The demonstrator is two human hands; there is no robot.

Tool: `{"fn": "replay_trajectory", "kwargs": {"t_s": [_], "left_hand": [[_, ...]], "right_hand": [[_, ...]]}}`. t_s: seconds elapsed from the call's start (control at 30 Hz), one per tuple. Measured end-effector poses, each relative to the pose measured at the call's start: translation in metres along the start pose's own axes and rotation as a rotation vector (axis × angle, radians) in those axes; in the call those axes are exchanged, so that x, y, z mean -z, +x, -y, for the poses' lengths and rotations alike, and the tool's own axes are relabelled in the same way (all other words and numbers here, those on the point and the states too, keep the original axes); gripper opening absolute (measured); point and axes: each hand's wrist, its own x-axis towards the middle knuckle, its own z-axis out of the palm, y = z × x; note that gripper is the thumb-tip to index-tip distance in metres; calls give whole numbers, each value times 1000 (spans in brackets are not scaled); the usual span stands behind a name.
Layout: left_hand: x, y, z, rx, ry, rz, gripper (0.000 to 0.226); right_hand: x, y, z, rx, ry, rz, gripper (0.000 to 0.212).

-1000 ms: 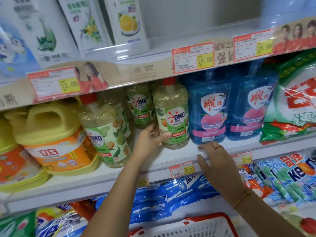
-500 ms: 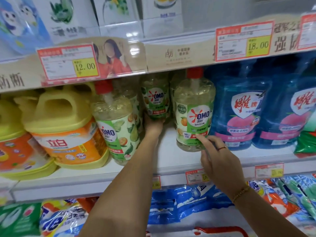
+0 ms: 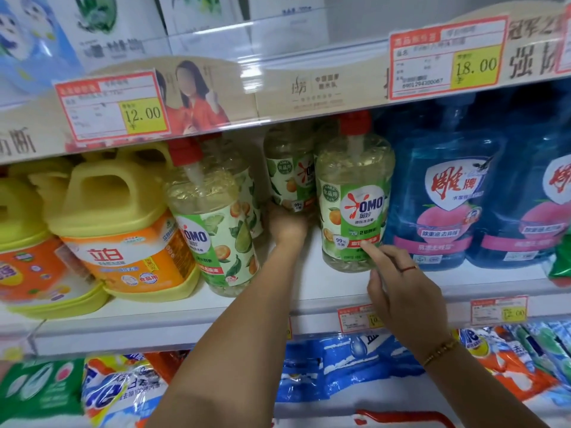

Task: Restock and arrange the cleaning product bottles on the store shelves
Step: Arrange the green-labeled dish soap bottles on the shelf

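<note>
Green-labelled front bottle (image 3: 355, 205) upright, label outward; right hand (image 3: 404, 291) forefinger straight, touching it; left hand (image 3: 287, 225) grip hidden.

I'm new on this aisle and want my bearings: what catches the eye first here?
Two bare arms reach onto the middle shelf. The left hand is at the base of a rear OMO bottle, and the right hand touches one of its fingers to the front OMO bottle. Yellow jugs stand left of them and blue bottles right, under red price tags.
</note>
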Motion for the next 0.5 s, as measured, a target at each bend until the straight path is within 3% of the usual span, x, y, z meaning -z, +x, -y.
{"fn": "replay_trajectory", "kwargs": {"t_s": [0.3, 0.4, 0.5], "left_hand": [[12, -39, 6, -71, -63, -143, 70], [19, -42, 3, -108, -43, -111, 66], [25, -33, -15, -163, -125, -27, 78]], "right_hand": [[3, 1, 2, -43, 23, -39, 41], [5, 1, 4, -80, 57, -30, 44], [7, 0, 4, -108, 68, 4, 46]]}}
